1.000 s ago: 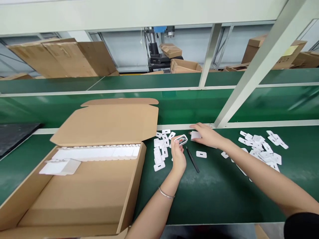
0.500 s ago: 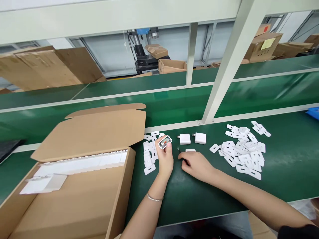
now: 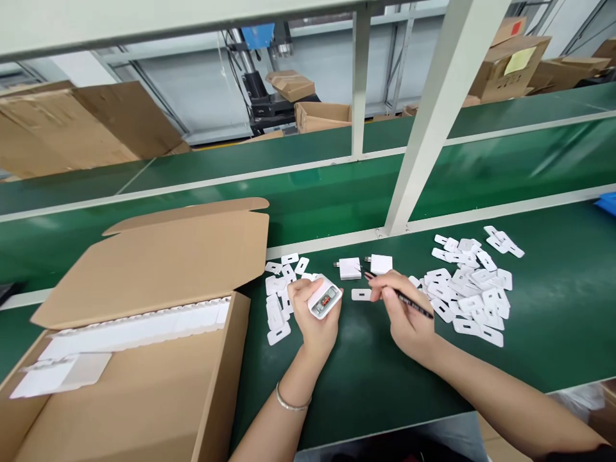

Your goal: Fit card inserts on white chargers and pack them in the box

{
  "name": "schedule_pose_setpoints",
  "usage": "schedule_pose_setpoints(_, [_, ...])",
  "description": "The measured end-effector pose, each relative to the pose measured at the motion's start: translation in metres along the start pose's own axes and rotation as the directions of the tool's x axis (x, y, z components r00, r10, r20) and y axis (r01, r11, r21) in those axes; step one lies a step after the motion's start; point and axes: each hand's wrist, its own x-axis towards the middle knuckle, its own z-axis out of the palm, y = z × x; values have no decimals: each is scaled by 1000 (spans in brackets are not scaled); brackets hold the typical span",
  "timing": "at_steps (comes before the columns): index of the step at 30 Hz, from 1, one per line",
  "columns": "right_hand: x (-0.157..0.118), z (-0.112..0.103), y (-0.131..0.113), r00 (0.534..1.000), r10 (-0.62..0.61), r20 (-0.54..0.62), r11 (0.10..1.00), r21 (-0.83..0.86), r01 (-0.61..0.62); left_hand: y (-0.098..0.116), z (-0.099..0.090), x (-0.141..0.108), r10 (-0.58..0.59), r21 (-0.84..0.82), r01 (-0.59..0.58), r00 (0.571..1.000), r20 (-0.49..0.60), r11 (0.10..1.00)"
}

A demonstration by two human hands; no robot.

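My left hand [image 3: 312,321] holds a white housing [image 3: 325,297], its open end facing up and showing metal and a red part inside. In my right hand [image 3: 409,314] is a pair of black tweezers [image 3: 414,304], tips pointing left. A single white plate with a slot [image 3: 360,294] lies on the green table between the hands. Behind it sit two white adapters, one on the left [image 3: 350,269] and one on the right [image 3: 381,264], each with a metal plug on its left side.
An open cardboard box [image 3: 226,372] with white pieces inside stands at left. Slotted white plates lie in a small pile [image 3: 275,312] beside it and a larger pile [image 3: 474,289] at right. A slanted metal post [image 3: 428,115] rises behind the adapters.
My right hand has lifted and moved right, and the tweezers now show clearly in it. The housing in my left hand is turned and lower. The camera view has shifted slightly.
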Motion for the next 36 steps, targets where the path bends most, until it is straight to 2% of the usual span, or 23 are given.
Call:
schedule_pose_setpoints(3, [-4, 3, -9, 960, -250, 128, 968, -1, 253, 3, -2, -2, 34, 46, -35, 999, 29, 998])
schedule_pose_setpoints(6, [-9, 7, -13, 907, -363, 211, 926, -21, 376, 5, -3, -3, 37, 70, -40, 999, 35, 997])
schedule_pose_setpoints(11, [-13, 10, -15, 891, -370, 265, 917, -48, 395, 7, -3, -2, 73, 78, -75, 997, 25, 994])
schedule_pose_setpoints(18, [-15, 13, -15, 852, -460, 251, 867, -81, 492, 7, -3, -2, 112, 102, -114, 993, 21, 988])
schedule_pose_setpoints(25, [-15, 16, -16, 858, -461, 229, 857, -135, 496, 8, -2, -3, 117, 135, -116, 993, 2, 984])
schedule_pose_setpoints(30, [-16, 17, -16, 845, -481, 233, 830, -189, 525, 9, -1, -2, 124, 179, -121, 992, -4, 976])
schedule_pose_setpoints(36, [-15, 14, -17, 840, -493, 226, 821, -200, 535, 11, -2, 0, 143, 160, -143, 990, 7, 977])
